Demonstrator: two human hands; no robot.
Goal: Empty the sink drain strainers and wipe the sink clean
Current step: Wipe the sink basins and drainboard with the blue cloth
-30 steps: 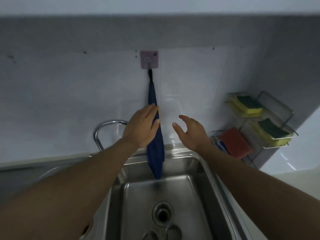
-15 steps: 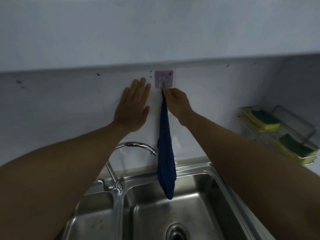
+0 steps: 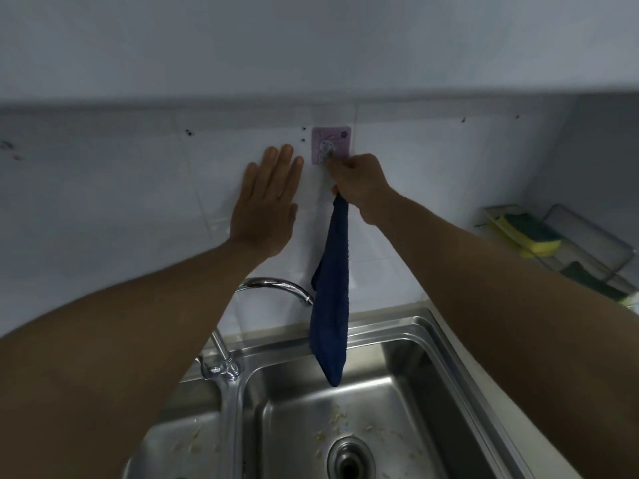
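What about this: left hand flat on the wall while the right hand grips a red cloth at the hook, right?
Only the colour is wrong: the head view shows a dark blue cloth. The left hand lies flat on the wall, the right hand grips the cloth at the hook.

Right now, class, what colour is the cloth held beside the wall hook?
Dark blue cloth; head view.

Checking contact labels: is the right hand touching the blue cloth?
Touching. Head view: the right hand curls round the top of the blue cloth just under the wall hook; the cloth hangs straight out of the fist.
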